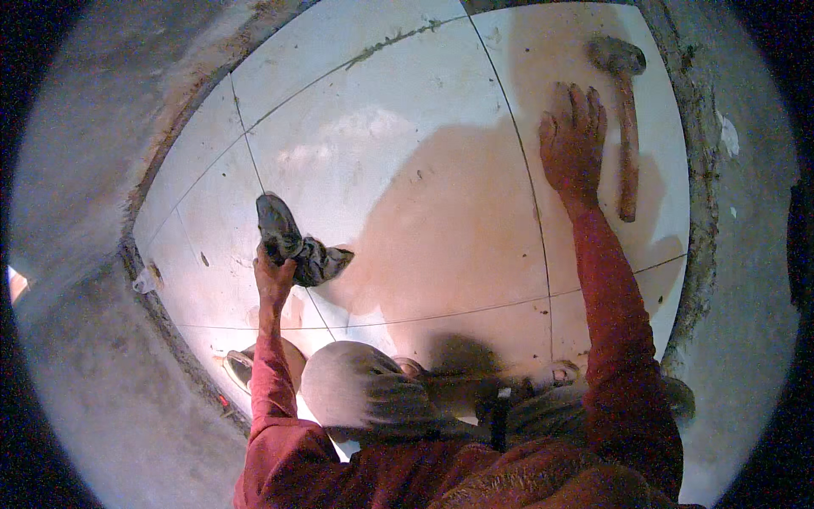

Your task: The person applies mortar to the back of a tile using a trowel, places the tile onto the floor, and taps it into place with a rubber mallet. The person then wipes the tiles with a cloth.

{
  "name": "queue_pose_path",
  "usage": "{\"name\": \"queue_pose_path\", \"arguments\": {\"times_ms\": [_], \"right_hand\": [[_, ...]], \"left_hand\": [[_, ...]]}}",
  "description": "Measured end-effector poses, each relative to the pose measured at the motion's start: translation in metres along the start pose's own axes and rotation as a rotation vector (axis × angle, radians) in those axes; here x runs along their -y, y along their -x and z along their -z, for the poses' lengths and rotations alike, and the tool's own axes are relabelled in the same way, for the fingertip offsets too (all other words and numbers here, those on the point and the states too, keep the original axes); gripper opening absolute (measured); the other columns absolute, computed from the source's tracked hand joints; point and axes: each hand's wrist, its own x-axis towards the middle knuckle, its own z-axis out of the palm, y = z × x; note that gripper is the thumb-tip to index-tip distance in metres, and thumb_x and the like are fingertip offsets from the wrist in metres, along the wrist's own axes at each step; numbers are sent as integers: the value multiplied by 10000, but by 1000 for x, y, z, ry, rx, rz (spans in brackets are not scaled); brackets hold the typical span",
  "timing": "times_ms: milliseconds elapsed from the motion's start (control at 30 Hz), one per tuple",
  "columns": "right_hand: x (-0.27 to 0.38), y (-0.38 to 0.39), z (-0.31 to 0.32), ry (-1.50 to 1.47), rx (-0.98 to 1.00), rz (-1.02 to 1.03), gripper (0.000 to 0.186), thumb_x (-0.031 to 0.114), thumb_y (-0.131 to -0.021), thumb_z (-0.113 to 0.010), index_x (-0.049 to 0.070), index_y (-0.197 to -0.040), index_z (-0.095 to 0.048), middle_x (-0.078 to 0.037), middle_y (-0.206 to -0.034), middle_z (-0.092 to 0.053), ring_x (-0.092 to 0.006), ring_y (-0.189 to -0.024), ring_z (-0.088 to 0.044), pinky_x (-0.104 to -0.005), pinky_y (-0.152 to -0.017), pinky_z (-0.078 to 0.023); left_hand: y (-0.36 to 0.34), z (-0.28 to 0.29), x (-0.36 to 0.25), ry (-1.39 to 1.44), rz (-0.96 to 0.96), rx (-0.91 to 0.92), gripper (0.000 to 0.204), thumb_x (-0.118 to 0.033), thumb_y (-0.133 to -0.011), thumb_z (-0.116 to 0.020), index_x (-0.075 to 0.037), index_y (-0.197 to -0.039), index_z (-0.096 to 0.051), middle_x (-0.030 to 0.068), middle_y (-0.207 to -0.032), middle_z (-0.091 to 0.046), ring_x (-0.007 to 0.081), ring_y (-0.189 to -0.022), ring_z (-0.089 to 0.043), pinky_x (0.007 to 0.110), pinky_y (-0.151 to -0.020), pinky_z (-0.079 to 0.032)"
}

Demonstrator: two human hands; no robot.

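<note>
My left hand [273, 276] grips a crumpled dark grey rag [297, 242] and holds it on the pale tiled floor [398, 170], near a crossing of tile joints. My right hand [573, 140] lies flat on a tile with its fingers spread, holding nothing. Just to its right rests a mallet [626, 127] with a wooden handle and a dark head, untouched. Both my sleeves are red.
Large pale tiles with thin joints cover the middle of the view. Rough grey mortar or concrete [708, 220] borders them on the right, and bare concrete [93, 127] on the left. My bent knees [365, 390] and a sandalled foot [246, 363] are at the lower edge.
</note>
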Motion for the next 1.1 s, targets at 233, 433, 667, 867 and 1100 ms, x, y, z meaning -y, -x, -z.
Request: {"name": "queue_pose_path", "arguments": {"times_ms": [233,433,667,867,1100], "right_hand": [[-1,1,0,15,20,18,531,243,-1012,-588,63,-1497,-465,-176,-1504,-471,-422,-1462,-358,-551,-1218,-284],[-1,-1,0,73,44,32,500,220,-1026,-569,66,-1493,-475,-175,-1524,-472,-414,-1463,-374,-547,-1218,-293],[-3,-2,1,46,-3,114,457,257,-1028,-555,49,-1432,-515,-179,-1488,-528,-448,-1426,-415,-580,-1213,-277],[-5,0,-4,-1,-16,95,484,240,-1028,-576,74,-1476,-494,-169,-1499,-521,-442,-1429,-409,-565,-1206,-294],[-8,0,-3,55,-2,137,506,269,-1043,-566,54,-1491,-473,-166,-1521,-511,-455,-1421,-420,-556,-1199,-311]], "left_hand": [[-101,-28,-183,-423,-593,-201,513,-358,-895,-725,-86,-1323,-650,211,-1164,-681,394,-1049,-672,455,-924,-546],[-183,-124,-369,-622,-770,-196,546,-429,-848,-750,-168,-1317,-653,155,-1236,-679,368,-1165,-645,530,-964,-530],[-177,-260,-413,-936,-774,-604,646,-509,-892,-668,-35,-1329,-634,246,-1440,-524,490,-1349,-442,745,-948,-425],[-219,-269,-325,-384,-1011,-468,610,-449,-933,-641,-121,-1443,-571,228,-1480,-518,569,-1302,-484,706,-970,-443],[-234,-160,-220,-452,-955,-541,475,-381,-864,-735,-131,-1257,-643,199,-1275,-625,463,-1140,-597,586,-969,-504]]}}
